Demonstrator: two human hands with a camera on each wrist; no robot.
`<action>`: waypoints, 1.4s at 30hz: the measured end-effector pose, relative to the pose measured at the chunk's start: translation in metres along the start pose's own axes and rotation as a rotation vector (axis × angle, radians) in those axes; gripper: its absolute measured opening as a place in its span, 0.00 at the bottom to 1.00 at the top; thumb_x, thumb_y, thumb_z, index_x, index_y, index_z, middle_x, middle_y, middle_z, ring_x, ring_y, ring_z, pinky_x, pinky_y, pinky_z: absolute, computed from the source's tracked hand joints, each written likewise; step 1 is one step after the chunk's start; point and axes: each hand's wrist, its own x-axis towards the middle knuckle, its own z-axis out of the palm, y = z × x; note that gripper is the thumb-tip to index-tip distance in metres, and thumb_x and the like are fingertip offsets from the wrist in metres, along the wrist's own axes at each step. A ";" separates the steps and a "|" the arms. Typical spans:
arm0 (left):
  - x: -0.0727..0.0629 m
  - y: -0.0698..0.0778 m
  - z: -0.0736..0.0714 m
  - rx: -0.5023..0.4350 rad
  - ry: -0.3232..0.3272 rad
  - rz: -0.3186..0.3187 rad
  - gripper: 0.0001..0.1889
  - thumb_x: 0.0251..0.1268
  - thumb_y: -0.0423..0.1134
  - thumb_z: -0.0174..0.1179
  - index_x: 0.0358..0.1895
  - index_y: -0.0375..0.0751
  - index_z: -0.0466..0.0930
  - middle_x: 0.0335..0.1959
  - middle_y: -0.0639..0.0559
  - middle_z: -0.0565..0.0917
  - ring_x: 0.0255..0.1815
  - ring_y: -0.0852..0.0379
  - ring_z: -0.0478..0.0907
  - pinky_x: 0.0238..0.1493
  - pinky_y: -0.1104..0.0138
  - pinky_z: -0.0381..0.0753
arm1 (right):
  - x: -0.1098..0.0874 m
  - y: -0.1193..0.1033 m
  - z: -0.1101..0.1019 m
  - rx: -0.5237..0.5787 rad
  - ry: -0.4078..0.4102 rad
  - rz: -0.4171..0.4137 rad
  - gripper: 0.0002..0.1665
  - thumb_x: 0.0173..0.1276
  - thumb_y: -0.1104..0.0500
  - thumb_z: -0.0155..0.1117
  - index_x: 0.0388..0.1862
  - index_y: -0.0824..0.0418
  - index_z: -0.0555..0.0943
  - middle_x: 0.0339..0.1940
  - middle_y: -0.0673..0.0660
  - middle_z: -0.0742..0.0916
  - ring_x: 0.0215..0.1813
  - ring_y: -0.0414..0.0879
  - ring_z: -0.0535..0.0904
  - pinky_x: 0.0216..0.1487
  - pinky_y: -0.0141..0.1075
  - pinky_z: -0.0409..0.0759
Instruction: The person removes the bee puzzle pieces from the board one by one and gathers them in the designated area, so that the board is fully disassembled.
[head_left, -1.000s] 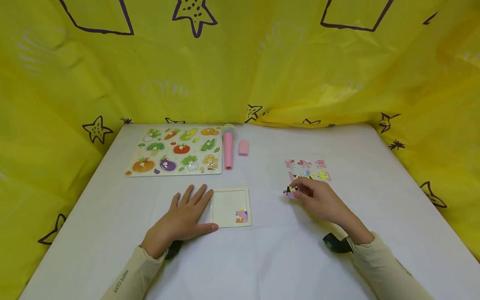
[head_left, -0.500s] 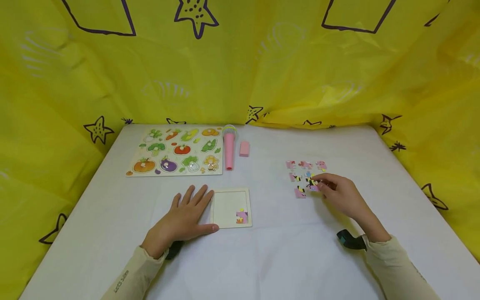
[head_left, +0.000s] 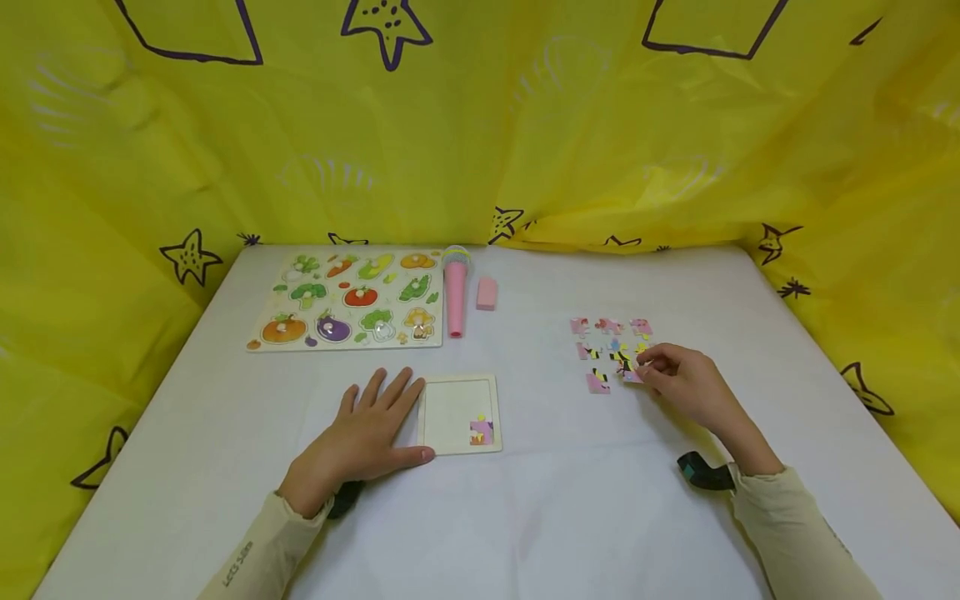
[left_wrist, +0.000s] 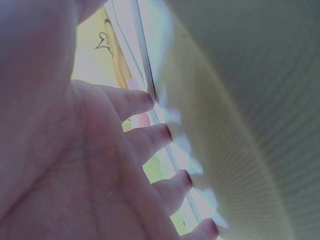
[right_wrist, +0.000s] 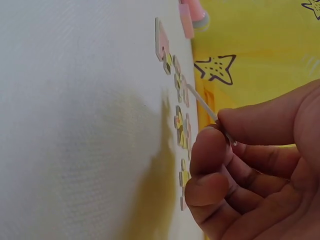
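My left hand point(head_left: 363, 442) lies with fingers spread on the table, its index fingertip and thumb at the left and lower edges of a square wooden puzzle tray point(head_left: 496, 408). One pink and yellow jigsaw piece point(head_left: 482, 432) sits in the tray's lower right corner. To the right, my right hand point(head_left: 686, 387) pinches another jigsaw piece point(head_left: 632, 375), pink with black and yellow, between thumb and fingers. In the right wrist view this held piece point(right_wrist: 202, 103) appears edge-on, tilted above the table. Several loose jigsaw pieces point(head_left: 597, 383) lie in rows beside and beyond that hand.
A vegetable peg puzzle board point(head_left: 348, 343) stands at the back left. Beside it lie a pink toy microphone point(head_left: 455, 300) and a small pink block point(head_left: 487, 294). Yellow patterned cloth point(head_left: 480, 167) hangs behind the white table.
My right hand has moved to the right, carrying the jigsaw piece, which uncovers a loose piece at the near left of the group. My left hand stays at the tray.
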 end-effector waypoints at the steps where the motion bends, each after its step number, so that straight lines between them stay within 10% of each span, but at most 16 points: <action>1: 0.000 0.000 0.000 0.001 0.001 0.001 0.53 0.71 0.64 0.68 0.86 0.36 0.54 0.87 0.36 0.52 0.85 0.26 0.42 0.76 0.26 0.42 | 0.000 0.000 -0.001 0.004 -0.005 0.003 0.12 0.79 0.64 0.66 0.53 0.73 0.83 0.34 0.55 0.88 0.35 0.48 0.81 0.33 0.35 0.77; 42: -0.002 0.002 0.001 -0.017 -0.005 -0.010 0.54 0.70 0.64 0.68 0.87 0.37 0.54 0.87 0.37 0.52 0.86 0.26 0.41 0.76 0.26 0.41 | 0.006 0.012 0.005 -0.123 -0.079 -0.079 0.05 0.75 0.66 0.68 0.44 0.68 0.87 0.37 0.55 0.86 0.39 0.49 0.77 0.39 0.43 0.77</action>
